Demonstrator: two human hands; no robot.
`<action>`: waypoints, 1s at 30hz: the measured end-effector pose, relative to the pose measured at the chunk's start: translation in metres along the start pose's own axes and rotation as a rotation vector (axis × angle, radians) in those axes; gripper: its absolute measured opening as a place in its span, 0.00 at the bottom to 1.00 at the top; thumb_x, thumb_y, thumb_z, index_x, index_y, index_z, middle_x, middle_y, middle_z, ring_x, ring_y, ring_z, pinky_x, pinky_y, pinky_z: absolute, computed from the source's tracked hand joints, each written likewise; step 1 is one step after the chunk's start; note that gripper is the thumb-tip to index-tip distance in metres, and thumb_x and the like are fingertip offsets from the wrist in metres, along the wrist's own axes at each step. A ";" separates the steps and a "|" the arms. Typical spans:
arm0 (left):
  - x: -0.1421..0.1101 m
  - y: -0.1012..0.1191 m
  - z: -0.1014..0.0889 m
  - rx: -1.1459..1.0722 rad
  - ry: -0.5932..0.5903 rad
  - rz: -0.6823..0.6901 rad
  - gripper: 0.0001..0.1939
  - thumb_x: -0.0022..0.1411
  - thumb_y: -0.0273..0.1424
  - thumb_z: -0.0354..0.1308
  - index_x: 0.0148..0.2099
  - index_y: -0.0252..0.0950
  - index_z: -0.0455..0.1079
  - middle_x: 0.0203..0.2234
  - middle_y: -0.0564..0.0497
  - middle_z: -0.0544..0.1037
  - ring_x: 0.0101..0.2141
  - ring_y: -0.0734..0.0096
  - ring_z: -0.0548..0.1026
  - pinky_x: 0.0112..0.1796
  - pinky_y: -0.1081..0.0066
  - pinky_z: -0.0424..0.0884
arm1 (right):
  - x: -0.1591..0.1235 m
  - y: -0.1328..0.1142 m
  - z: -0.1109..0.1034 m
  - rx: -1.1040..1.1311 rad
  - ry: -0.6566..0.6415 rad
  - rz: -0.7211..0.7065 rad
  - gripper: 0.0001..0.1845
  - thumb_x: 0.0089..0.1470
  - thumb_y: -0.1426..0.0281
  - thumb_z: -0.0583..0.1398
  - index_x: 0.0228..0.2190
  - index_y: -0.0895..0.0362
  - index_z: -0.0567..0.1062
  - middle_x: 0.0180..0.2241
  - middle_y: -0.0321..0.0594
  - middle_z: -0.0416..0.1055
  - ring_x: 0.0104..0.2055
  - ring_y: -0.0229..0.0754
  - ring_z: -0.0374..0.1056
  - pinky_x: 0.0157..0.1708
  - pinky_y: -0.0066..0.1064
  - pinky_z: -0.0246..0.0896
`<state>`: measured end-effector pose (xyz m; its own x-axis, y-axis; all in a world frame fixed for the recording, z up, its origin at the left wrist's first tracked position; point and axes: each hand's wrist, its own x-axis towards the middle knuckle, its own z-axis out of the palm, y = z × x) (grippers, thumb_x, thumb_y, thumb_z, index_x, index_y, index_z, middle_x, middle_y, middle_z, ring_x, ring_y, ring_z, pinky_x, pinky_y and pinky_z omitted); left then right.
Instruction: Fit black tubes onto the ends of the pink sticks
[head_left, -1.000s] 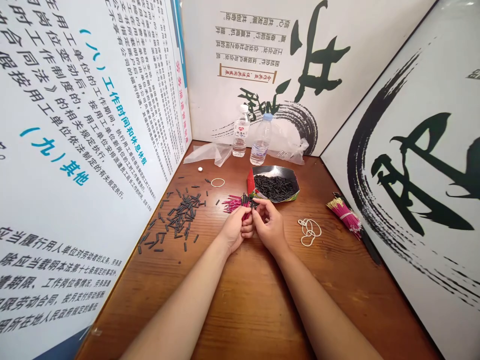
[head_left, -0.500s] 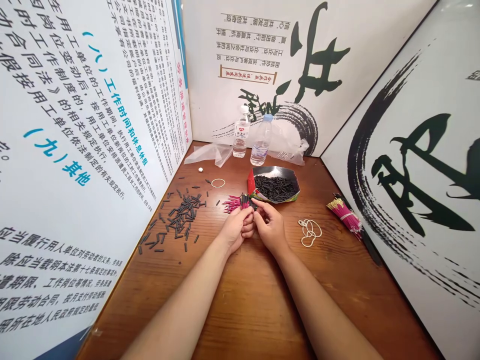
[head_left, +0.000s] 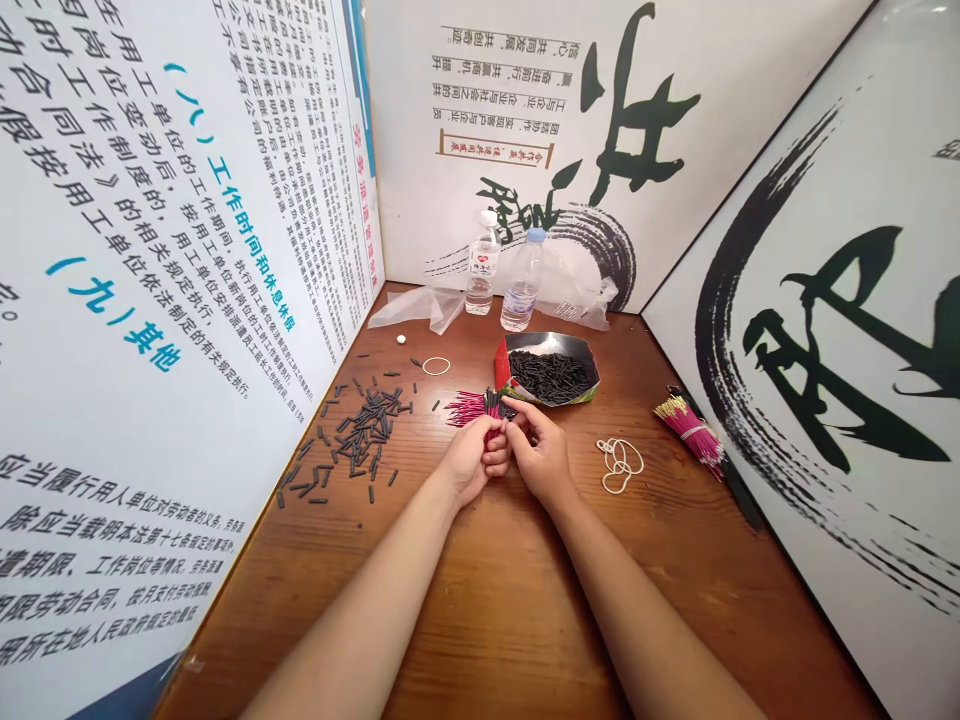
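My left hand [head_left: 471, 458] is closed around a bunch of thin pink wires [head_left: 466, 407] that fan out to the left above my fingers; some carry short black tubes at their tips. My right hand [head_left: 538, 450] pinches at the tips of the bunch, thumb and forefinger together; what it pinches is too small to name. Both hands touch at the middle of the wooden table [head_left: 510, 600]. Just beyond them stands a small tray [head_left: 587, 366] full of short black tubes.
Loose black tubes [head_left: 360, 430] lie scattered at the left. Rubber bands [head_left: 619, 464] lie to the right and one [head_left: 436, 365] further back. A tied pink wire bundle [head_left: 694, 430] rests by the right panel. Two water bottles [head_left: 501, 268] and plastic bags stand at the back. Printed panels wall three sides.
Almost nothing moves. My fingers shift slightly at the tips of the wire bunch, and both hands stay in place.
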<state>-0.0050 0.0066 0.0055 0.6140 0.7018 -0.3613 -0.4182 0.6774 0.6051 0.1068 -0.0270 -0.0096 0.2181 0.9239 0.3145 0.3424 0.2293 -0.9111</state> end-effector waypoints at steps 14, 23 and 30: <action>-0.007 0.002 0.004 0.000 -0.036 0.037 0.09 0.58 0.31 0.55 0.31 0.38 0.55 0.15 0.64 0.50 0.12 0.85 0.43 0.13 0.82 0.38 | 0.012 0.009 -0.017 -0.815 0.255 -0.130 0.20 0.51 0.70 0.56 0.47 0.55 0.73 0.48 0.44 0.71 0.56 0.51 0.56 0.55 0.44 0.47; -0.005 0.005 -0.003 -0.108 -0.136 -0.068 0.06 0.57 0.33 0.48 0.32 0.35 0.61 0.16 0.61 0.49 0.14 0.83 0.43 0.14 0.82 0.41 | 0.010 0.013 -0.012 -0.935 0.057 0.036 0.18 0.54 0.67 0.55 0.46 0.58 0.75 0.54 0.47 0.68 0.56 0.53 0.55 0.51 0.43 0.50; -0.006 0.006 -0.003 -0.113 -0.176 -0.065 0.11 0.59 0.36 0.44 0.31 0.34 0.61 0.16 0.60 0.50 0.14 0.82 0.45 0.14 0.81 0.42 | 0.011 0.009 -0.013 -0.900 0.028 0.071 0.19 0.55 0.68 0.55 0.48 0.53 0.76 0.53 0.42 0.70 0.53 0.51 0.57 0.48 0.41 0.52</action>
<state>-0.0133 0.0073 0.0092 0.7457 0.6129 -0.2613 -0.4399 0.7474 0.4979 0.1243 -0.0189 -0.0104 0.2842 0.9162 0.2826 0.9104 -0.1654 -0.3792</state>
